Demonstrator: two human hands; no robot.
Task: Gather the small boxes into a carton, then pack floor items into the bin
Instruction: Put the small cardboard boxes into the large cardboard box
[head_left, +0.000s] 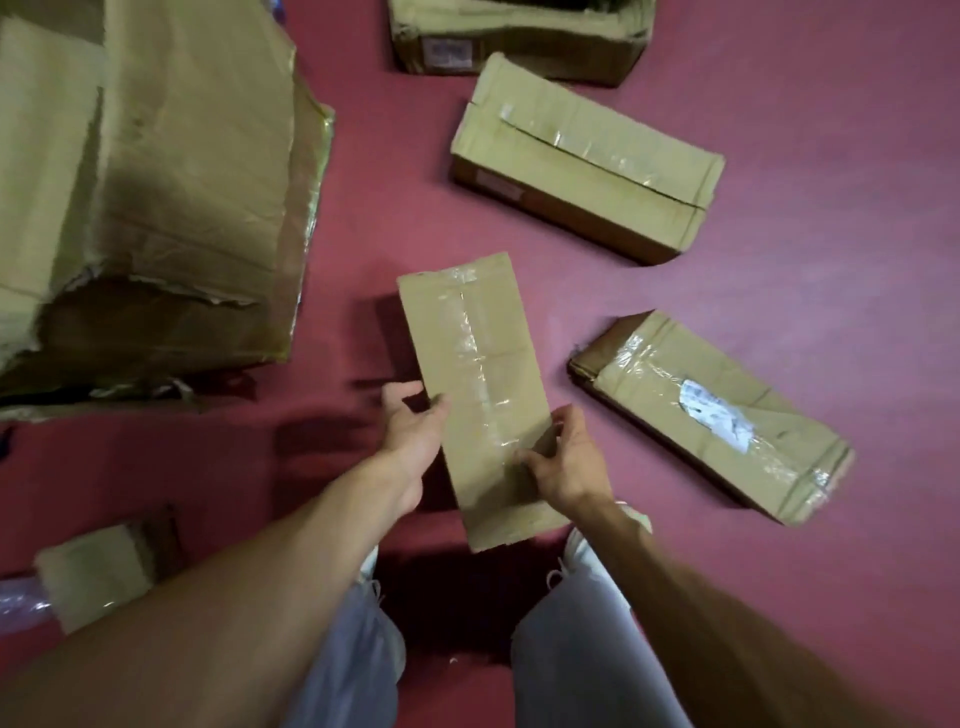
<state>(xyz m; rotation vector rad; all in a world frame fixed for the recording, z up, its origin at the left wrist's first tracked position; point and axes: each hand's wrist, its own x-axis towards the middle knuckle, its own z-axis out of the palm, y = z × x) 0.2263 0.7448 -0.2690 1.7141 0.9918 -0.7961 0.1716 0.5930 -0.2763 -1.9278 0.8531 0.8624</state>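
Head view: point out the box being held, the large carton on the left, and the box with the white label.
held box (479, 364): head view, taped seam on its top face.
large carton (192, 156): head view, broad outer panel.
box with the white label (714, 414): head view, on the label itself.

Labels on the far carton (519, 44) and crushed box (711, 415) are blurred, unreadable

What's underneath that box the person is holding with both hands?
Red floor, where the box casts a shadow to its left, and a white shoe by its near end. The floor directly beneath is hidden by the box.
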